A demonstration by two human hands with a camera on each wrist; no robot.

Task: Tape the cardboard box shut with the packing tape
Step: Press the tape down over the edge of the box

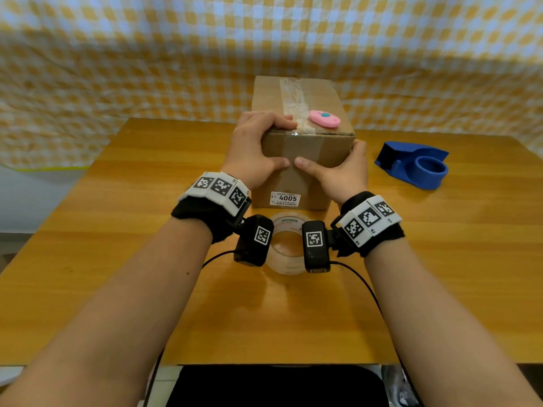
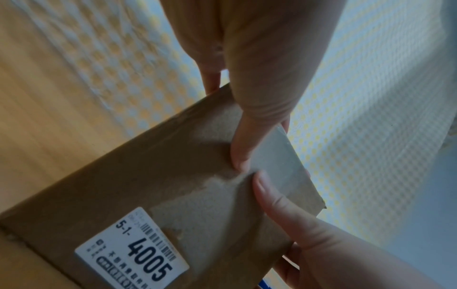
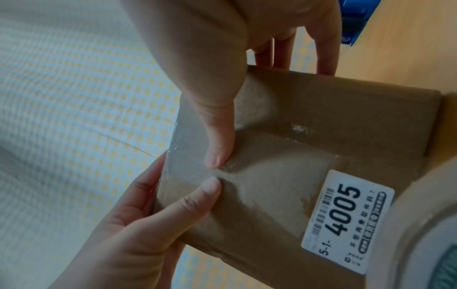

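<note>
From the head view, the cardboard box (image 1: 302,142) is standing near the middle of the wooden bench (image 1: 117,230), its near face toward the person. A strip of clear tape (image 1: 293,107) is running along the top and down over the near edge. The left hand (image 1: 258,148) is wrapping the box's top left corner, fingers lying on the lid and thumb pressed on the near face. The right hand (image 1: 340,171) is cupping the right side, its thumb pressing the near face, the 2 thumb tips almost meeting. A pink cutter (image 1: 324,118) is lying on the lid, just right of the tape. The roll of packing tape (image 1: 286,245) is lying flat on the bench between the wrists, right in front of the box. A blue tape dispenser (image 1: 417,164) is sitting to the right, apart from the box.

From the left wrist view, both thumbs are pressing the tape end (image 2: 274,156) flat against the cardboard, above a white label (image 2: 131,252) reading 4005.

From the right wrist view, the same 2 thumbs are bearing on the near face, with fingers curling round the box edges. The roll's rim (image 3: 420,224) is showing at the lower right.
</note>
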